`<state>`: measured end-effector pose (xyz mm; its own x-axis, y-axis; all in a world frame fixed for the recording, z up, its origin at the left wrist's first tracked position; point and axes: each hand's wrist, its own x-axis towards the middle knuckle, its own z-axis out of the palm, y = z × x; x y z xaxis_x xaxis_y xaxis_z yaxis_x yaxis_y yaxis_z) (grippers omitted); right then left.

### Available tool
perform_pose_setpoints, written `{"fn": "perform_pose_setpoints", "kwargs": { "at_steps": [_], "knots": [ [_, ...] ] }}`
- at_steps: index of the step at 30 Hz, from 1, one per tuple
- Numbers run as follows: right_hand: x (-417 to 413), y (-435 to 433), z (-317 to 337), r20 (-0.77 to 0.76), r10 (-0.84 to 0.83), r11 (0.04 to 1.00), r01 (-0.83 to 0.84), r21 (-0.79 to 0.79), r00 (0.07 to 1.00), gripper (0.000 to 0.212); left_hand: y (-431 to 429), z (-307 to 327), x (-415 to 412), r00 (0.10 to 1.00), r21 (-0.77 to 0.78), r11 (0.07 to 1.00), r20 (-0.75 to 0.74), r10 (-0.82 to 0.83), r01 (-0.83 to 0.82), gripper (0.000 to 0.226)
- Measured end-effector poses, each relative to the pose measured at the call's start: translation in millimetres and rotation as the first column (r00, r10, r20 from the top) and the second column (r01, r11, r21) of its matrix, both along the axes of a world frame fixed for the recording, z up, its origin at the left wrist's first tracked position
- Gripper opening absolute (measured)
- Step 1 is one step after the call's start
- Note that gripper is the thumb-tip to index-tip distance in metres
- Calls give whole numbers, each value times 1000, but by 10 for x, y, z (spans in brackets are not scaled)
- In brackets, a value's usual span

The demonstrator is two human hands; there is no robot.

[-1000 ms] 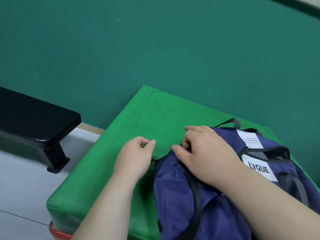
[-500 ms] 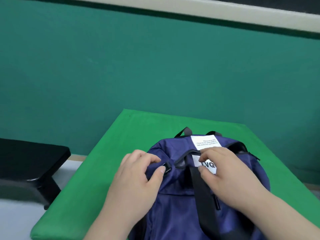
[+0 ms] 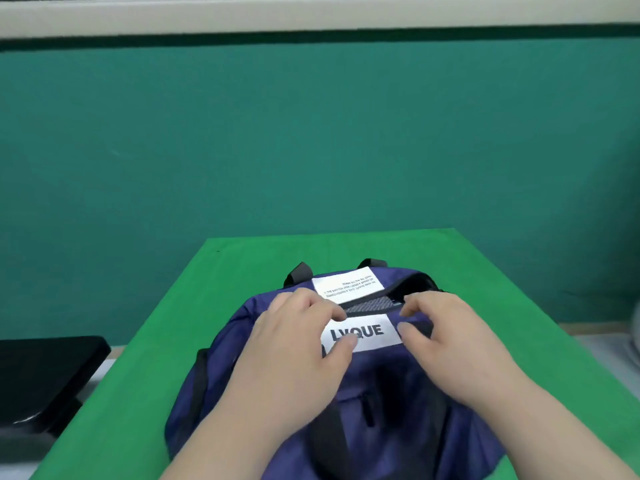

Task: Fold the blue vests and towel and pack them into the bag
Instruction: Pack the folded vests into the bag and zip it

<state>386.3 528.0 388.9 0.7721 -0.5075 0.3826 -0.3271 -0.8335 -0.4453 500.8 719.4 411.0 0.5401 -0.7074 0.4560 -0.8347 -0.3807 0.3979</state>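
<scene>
Navy fabric of the bag (image 3: 388,375) lay slumped on the green bench (image 3: 156,358), its mouth part open at the far end and showing grey mesh lining (image 3: 370,304) between a white printed tag (image 3: 348,284) beyond and the white LVQUE label (image 3: 360,332) nearer. At that mouth's near lip the left grip (image 3: 298,344) pinched the bag's cloth just left of the label, thumb tip on the letters, while the right grip (image 3: 450,341) pinched it just right of the label. Black carry loops (image 3: 298,273) stood at the bag's far edge, and a black pad (image 3: 45,372) sat well to the bag's left.
</scene>
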Motion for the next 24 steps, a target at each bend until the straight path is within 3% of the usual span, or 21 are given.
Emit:
{"fn": "perform_pose_setpoints", "kwargs": {
  "at_steps": [8, 15, 20, 24],
  "knots": [
    [-154, -827, -297, 70, -191, 972, 179, 152, 979, 8, -1108, 29, -209, 987, 179, 977, 91, -129, 112, 25],
    [-131, -1299, -634, 82, -281, 917, 243, 317, 956, 27, -1955, -104, -224, 986, 303, 951, 131, -99, 55, 18],
    [5, -1536, -736, 90, -255, 901, 203, 384, 963, 39, -2319, -204, -150, 980, 370, 929, 191, -55, -20, 22],
    [75, -1676, -810, 87, -198, 911, 150, 384, 976, 27, -2499, -245, -84, 964, 436, 898, 257, -65, -56, 33]
  ]
}}
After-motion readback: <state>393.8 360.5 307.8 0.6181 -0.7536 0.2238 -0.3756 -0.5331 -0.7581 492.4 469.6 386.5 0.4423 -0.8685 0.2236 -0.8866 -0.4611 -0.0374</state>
